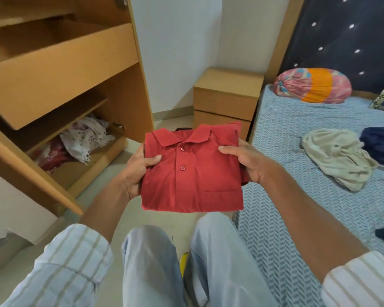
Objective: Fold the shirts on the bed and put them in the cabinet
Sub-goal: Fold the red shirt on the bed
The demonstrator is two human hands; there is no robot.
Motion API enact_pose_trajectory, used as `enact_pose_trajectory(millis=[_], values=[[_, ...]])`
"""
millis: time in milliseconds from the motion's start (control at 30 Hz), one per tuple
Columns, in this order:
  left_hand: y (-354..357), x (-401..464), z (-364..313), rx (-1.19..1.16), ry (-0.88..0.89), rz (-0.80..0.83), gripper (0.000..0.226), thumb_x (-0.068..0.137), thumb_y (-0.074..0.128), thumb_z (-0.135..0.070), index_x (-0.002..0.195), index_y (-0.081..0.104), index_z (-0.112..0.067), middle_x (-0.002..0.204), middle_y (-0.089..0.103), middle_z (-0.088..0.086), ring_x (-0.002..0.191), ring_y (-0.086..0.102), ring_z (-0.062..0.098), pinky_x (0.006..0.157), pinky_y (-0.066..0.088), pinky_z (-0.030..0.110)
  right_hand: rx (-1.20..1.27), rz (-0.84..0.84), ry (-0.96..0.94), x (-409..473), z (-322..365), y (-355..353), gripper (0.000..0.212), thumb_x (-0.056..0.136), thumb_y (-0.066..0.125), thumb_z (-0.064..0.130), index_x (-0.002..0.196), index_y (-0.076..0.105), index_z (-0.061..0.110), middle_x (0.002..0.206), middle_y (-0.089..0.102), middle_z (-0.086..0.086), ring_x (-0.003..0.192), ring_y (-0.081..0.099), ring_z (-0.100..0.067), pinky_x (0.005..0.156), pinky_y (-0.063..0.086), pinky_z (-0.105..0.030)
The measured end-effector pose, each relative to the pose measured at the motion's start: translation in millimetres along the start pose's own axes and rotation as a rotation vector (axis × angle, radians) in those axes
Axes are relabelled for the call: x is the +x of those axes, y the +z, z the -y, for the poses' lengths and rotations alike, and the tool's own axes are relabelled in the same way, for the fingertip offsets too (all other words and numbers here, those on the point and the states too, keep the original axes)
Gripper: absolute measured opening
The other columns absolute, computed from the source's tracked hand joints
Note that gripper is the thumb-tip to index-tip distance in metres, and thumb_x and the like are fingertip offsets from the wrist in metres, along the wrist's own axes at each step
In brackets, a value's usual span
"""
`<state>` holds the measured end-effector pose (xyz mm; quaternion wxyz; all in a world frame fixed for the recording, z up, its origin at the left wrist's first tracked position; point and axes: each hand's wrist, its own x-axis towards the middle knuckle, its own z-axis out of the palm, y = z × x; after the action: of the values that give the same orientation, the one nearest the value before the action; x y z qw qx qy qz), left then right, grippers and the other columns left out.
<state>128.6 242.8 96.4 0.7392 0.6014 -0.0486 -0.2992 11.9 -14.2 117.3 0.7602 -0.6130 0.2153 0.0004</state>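
Bedroom floor | folded red shirt (193, 171) pinched between both hands' fingers (152, 161)

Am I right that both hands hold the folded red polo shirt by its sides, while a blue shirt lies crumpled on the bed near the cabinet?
Nearly. In the head view both hands, left and right, hold the folded red polo shirt by its sides, but the crumpled shirt on the bed is cream, not blue.

Open floor (164, 127) between cabinet (124, 89) left and bed (297, 134) right. Pulled-out drawer (60, 69) overhangs low shelf; white cloth (87, 138) fills shelf's far part.
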Motion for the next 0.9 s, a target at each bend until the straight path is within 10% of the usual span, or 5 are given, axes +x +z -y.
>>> enact_pose_trajectory(millis=[333, 900], values=[[-69.2, 109.2, -45.0, -0.017, -0.048, -0.087, 0.05, 0.096, 0.057, 0.0, 0.127, 0.054, -0.039, 0.128, 0.067, 0.002, 0.113, 0.067, 0.022, 0.092, 0.056, 0.042, 0.013, 0.018, 0.114, 155.6, 29.0, 53.8, 0.037, 0.091, 0.069, 0.01, 0.126, 0.063, 0.021, 0.107, 0.076, -0.007, 0.096, 0.074, -0.023, 0.079, 0.061, -0.041], [-66.1, -10.6, -356.3, 0.012, -0.169, -0.135, 0.075, 0.086, 0.065, 0.011, 0.14, 0.044, -0.038, 0.118, 0.071, -0.004, 0.103, 0.071, 0.015, 0.078, 0.06, 0.032, -0.056, 0.251, 0.401, 114.0, 330.9, 187.5, 0.028, 0.095, 0.064, 0.024, 0.122, 0.063, 0.025, 0.115, 0.074, -0.006, 0.105, 0.072, -0.023, 0.089, 0.058, -0.045]])
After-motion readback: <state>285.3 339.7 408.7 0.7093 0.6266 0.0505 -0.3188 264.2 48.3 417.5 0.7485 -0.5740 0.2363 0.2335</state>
